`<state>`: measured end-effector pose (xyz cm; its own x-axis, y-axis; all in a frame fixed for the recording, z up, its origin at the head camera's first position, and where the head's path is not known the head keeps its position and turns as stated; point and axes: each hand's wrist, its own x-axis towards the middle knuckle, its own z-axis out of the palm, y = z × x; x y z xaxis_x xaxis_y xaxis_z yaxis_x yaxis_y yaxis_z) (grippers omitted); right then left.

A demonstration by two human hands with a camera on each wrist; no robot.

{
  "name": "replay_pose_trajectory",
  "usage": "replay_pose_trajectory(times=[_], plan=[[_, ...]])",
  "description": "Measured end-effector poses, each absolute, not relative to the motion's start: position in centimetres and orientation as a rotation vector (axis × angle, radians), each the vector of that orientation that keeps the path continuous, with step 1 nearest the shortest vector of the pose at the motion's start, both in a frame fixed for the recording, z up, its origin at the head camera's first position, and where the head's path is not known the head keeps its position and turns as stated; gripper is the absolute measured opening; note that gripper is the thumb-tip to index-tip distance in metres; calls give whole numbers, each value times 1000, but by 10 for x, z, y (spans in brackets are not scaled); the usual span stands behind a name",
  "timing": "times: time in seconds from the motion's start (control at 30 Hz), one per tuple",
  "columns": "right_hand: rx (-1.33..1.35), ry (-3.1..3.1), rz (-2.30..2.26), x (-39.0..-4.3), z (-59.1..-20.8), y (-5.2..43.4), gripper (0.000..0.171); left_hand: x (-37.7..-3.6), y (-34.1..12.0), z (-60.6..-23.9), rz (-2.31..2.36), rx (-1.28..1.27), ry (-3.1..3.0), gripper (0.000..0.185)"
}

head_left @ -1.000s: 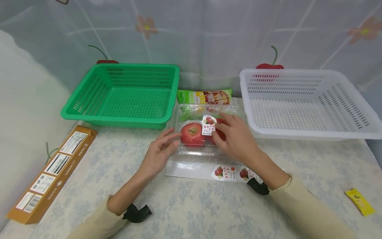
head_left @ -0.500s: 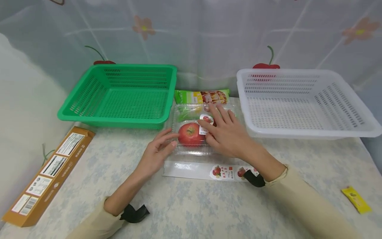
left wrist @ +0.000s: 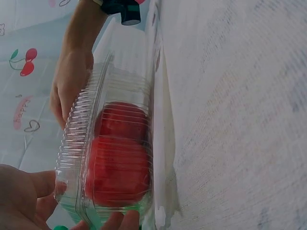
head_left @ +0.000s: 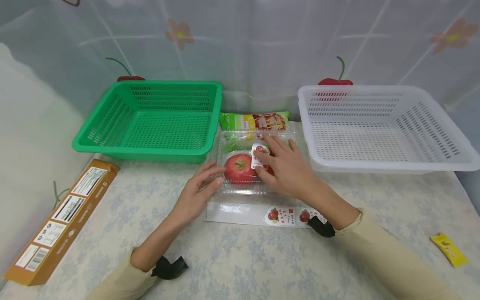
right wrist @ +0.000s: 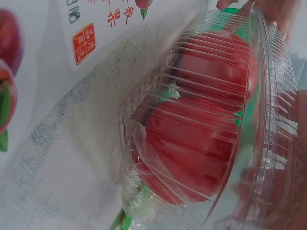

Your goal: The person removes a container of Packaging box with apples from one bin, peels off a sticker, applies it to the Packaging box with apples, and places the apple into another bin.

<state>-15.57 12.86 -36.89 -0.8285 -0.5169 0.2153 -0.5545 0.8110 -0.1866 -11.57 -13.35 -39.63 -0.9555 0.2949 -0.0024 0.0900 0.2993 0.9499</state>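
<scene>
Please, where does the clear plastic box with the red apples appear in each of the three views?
Head view: the clear plastic box lies at the centre, between the two baskets, under both hands.
Left wrist view: it fills the lower left, standing on edge in the picture.
Right wrist view: it fills the centre and right.
Shared landmark: the red apples inside.

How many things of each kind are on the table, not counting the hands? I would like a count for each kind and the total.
Baskets: 2, a green basket and a white basket
Clear box of apples: 1
Snack bag: 1
Sticker strip: 1
Brown carton: 1
Yellow packet: 1
Total: 7
</scene>
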Motion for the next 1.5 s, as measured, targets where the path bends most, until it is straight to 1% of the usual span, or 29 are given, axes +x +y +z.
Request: replay_pose_trajectory(times=[0.13,0.23,0.53,0.97,1.1,1.3,1.5], plan=[[860,-2820,362,-157,-364,126,39,-117,-134,-396,1715,360,2390,36],[847,-2822,326,-160,-361,125,36,-118,-134,-397,1718,355,2388,36],[770,-2975,240,-159,-367,130,58,-118,-133,-398,1729,366,2406,32],[677,-3033,218,-161,-367,126,66,-118,-132,-399,1758,388,2413,28],[691,-2969,258,-161,-367,126,63,-117,-132,-400,1762,376,2414,28],[722,-2855,385,-160,-369,128,52,-116,-132,-401,1764,379,2410,29],[713,-2793,427,-160,-371,130,48,-118,-132,-401,1765,393,2416,29]])
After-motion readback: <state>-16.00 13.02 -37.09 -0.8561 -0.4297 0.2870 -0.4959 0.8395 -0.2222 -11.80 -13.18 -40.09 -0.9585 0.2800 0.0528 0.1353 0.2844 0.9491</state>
